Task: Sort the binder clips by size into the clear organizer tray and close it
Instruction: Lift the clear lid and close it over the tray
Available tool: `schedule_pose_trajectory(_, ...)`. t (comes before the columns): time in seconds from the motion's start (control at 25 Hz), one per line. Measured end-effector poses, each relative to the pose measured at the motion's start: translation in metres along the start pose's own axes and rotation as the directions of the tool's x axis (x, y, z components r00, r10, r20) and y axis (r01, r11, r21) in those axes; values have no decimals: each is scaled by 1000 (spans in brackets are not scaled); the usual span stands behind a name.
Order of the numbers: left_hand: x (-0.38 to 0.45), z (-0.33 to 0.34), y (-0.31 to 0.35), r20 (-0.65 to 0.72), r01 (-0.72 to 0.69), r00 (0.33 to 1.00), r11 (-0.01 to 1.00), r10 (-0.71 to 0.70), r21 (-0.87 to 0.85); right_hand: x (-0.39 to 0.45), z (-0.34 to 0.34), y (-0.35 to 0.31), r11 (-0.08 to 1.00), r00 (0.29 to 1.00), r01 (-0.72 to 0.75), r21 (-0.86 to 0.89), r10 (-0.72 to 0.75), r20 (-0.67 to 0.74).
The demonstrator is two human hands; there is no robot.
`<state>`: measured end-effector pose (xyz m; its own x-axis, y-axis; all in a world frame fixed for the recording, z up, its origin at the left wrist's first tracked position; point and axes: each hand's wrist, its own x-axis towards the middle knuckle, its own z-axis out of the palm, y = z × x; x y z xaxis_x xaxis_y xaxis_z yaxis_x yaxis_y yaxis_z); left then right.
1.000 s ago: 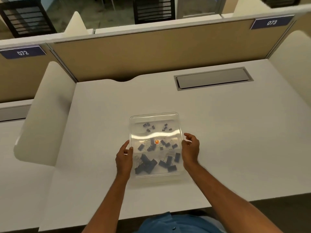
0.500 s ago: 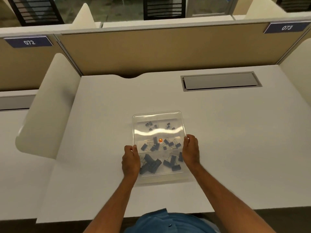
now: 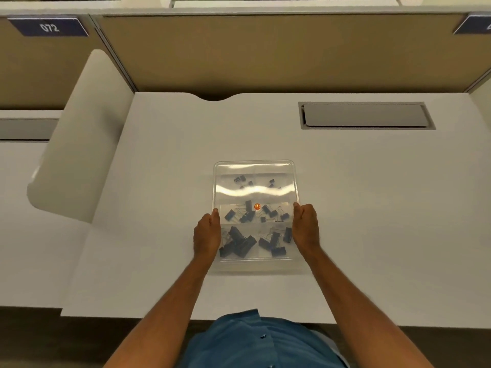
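The clear organizer tray is gripped from both sides at once. The left hand is curled against its left edge and the right hand against its right edge, fingers folded together and pressed to the plastic near the middle and near rows. Whether the tray is being pressed shut or merely steadied cannot be told.

The tray is set flat on the white desk, directly in front of the person, well clear of the grey cable hatch at the far right.

As a judgement, the sorting appears to be done. No loose clips are seen on the desk, and the binder clips are grouped by size: the smallest in the far row, middling ones in the centre row, the largest in the near row. A broad glare band across the top suggests that the lid is already down, so only the final snapping shut, if anything, seems to be left. Whether the latch is seated cannot be made out.

The tray is seen as a transparent, rounded-corner rectangle divided into six compartments, two across and three deep. The clips are dark with thin wire handles, piled loosely and overlapping. A small orange sticker is seen near the centre.
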<state>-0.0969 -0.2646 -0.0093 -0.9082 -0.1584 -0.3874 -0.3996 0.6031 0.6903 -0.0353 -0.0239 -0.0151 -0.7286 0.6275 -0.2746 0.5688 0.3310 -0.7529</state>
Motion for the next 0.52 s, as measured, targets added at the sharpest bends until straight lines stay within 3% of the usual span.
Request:
schedule_pose_trajectory(0.2,34,0,28,-13,4,1000,992,-3,126,0,5,12,995,995,89,-37,-90,-52)
schedule_pose_trajectory(0.52,119,9,82,-23,5,1000,1000,-4,1,8,8,21,996,996,90,19,-89,-30)
